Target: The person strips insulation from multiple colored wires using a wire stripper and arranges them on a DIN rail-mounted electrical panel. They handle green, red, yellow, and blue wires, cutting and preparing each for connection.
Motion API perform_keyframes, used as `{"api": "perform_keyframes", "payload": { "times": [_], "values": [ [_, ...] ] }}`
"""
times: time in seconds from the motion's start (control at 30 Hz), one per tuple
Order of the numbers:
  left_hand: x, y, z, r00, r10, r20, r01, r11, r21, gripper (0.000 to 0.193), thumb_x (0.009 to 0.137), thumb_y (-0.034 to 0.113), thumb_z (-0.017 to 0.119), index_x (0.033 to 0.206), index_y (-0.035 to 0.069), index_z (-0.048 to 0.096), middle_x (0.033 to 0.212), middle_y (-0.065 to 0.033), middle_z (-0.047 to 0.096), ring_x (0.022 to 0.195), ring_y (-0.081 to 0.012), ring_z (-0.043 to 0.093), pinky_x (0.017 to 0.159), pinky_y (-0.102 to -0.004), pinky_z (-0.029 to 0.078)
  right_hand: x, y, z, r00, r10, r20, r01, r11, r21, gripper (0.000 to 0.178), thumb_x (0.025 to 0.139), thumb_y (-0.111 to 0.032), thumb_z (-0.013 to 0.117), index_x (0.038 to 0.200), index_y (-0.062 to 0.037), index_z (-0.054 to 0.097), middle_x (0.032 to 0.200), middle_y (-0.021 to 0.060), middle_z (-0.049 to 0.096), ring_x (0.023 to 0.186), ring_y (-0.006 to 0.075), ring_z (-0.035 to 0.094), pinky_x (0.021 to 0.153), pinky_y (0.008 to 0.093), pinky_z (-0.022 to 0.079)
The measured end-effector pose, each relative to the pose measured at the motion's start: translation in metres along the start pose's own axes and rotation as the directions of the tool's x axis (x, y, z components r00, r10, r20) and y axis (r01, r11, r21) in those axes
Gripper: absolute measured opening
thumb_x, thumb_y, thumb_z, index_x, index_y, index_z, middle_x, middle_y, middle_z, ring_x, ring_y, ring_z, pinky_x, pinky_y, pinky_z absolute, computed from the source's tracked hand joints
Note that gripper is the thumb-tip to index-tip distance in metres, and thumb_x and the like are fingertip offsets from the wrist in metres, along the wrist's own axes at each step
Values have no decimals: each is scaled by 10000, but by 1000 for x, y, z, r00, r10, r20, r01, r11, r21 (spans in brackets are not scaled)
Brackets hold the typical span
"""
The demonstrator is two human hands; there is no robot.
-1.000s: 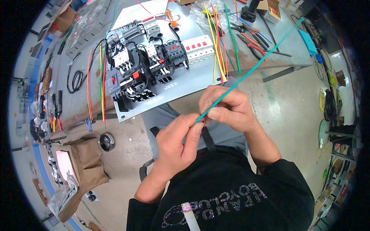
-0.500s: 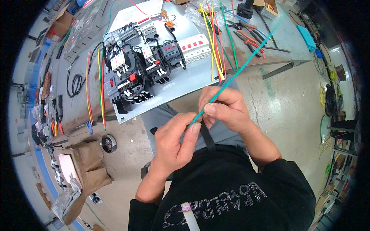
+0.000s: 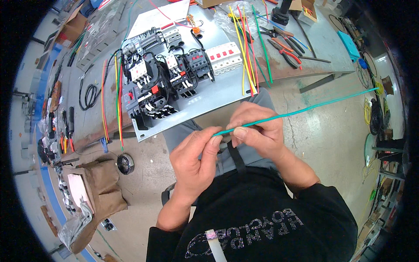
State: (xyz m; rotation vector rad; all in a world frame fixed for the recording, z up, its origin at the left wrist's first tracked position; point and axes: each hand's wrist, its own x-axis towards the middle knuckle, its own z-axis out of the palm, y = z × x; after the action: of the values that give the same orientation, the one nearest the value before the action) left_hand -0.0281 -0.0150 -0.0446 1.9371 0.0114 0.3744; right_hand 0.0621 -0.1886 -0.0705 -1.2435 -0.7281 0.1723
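Observation:
Above my lap a green tube (image 3: 305, 108) stretches out to the right, thin and slightly bowed. My left hand (image 3: 196, 155) pinches its near end between thumb and forefinger. A short way along, my right hand (image 3: 258, 130) is closed on the same tube with thumb and fingers. Whether a wire runs inside the tube I cannot tell. Just beyond my hands lies a grey metal mounting plate (image 3: 192, 105), its near edge jutting past the table. It carries black contactors (image 3: 198, 63), a row of white breakers with red switches (image 3: 224, 57) and black cabling.
Yellow, red and green tubes (image 3: 245, 52) lie across the plate's right side. Several pliers (image 3: 283, 50) and a black power tool (image 3: 280, 15) rest on the table (image 3: 314, 72) beyond. More coloured tubes (image 3: 118, 100) hang over the left table edge. A brown bag (image 3: 102, 185) sits on the floor.
The green tube has swung down from pointing up and away to lying nearly level toward the right. Both hands still grip it and have shifted only slightly.

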Motion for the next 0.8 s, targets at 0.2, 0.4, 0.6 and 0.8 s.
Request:
{"api": "perform_keyframes", "payload": {
  "times": [0.2,0.4,0.6,0.8],
  "values": [
    [1,-4,8,999,6,-40,-5,1000,25,130,956,45,680,1057,-28,716,791,-105,685,633,-155,631,577,-271,482,-4,-1,3,998,-19,-66,17,1000,-24,105,943,-60,670,966,36,709,856,80,652,668,118,604,591,278,469],
    [-8,-22,4,996,-90,-2,90,994,-70,168,989,57,602,1052,-55,710,798,-98,679,617,-145,633,574,-268,489,0,5,1,983,177,51,-183,969,165,159,999,-137,658,986,19,681,875,39,594,673,97,592,574,274,486],
    [-39,-54,-6,983,-174,59,182,964,-196,188,997,87,608,1045,-64,710,798,-108,678,625,-158,644,585,-281,501,6,-6,-49,935,272,-229,-221,949,223,208,1026,-171,630,1063,30,668,870,61,671,639,115,669,600,255,557],
    [-65,-67,-4,942,-259,214,307,921,-238,249,1040,169,571,1081,-47,687,789,-101,680,677,-172,648,700,-332,551,17,-14,-72,931,215,-295,-144,959,243,240,1037,-213,627,1081,21,657,868,61,682,624,111,666,573,247,555]
  ]
}}
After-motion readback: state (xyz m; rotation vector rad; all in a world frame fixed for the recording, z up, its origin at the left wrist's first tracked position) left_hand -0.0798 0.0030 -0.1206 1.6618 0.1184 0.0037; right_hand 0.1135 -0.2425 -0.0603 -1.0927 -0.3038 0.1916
